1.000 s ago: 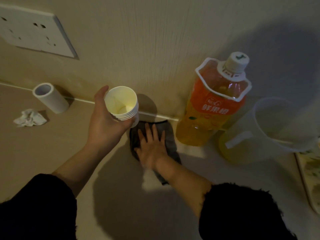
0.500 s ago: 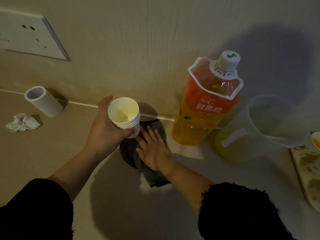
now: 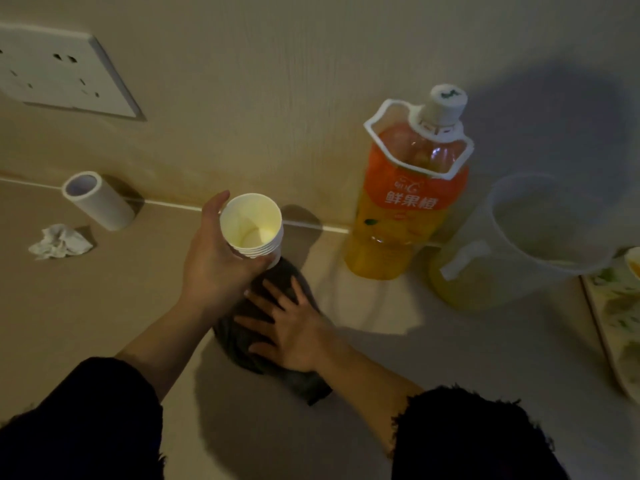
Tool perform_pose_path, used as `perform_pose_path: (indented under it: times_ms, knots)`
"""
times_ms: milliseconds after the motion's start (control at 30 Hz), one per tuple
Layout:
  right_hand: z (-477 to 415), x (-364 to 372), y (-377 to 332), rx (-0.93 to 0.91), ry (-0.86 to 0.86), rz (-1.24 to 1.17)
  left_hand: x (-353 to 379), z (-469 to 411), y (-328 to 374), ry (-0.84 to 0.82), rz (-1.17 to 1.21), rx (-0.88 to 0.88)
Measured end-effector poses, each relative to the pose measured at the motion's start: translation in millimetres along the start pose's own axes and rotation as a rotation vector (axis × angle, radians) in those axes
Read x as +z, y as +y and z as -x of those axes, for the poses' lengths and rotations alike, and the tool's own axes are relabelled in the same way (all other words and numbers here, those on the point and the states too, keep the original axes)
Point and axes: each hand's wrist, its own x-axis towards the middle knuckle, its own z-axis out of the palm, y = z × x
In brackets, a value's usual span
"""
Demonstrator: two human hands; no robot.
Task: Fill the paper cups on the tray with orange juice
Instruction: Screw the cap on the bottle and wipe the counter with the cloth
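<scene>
My left hand (image 3: 214, 268) grips a stack of white paper cups (image 3: 254, 228) held above the beige counter near the wall. Flat on a dark grey cloth (image 3: 277, 362) lies my right hand (image 3: 289, 323), fingers spread, pressing it to the counter. A capped orange juice bottle (image 3: 405, 202) with an orange label stands against the wall to the right. Beside it is a clear plastic jug (image 3: 519, 244) with some juice at its bottom. At the right edge, a patterned tray (image 3: 616, 327) carries a paper cup (image 3: 634, 265) with juice, only partly in view.
A white tape roll (image 3: 97, 200) lies on its side by the wall at left, with a crumpled tissue (image 3: 59, 240) in front of it. A white wall socket plate (image 3: 59, 74) is at the upper left.
My right hand has slid the cloth toward me and slightly left across the counter. My left hand keeps the cup stack raised in about the same place.
</scene>
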Motion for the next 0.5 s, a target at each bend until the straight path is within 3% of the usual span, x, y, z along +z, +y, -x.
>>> perform_pose_path:
  times_ms: [300, 500]
  knots:
    - [85, 32, -25, -0.054, 0.168, -0.145, 43, 16, -10, -0.1, 0.005, -0.101]
    - [93, 39, -5, 0.191, 0.249, -0.086, 71, -2, -2, -0.13, -0.009, -0.05]
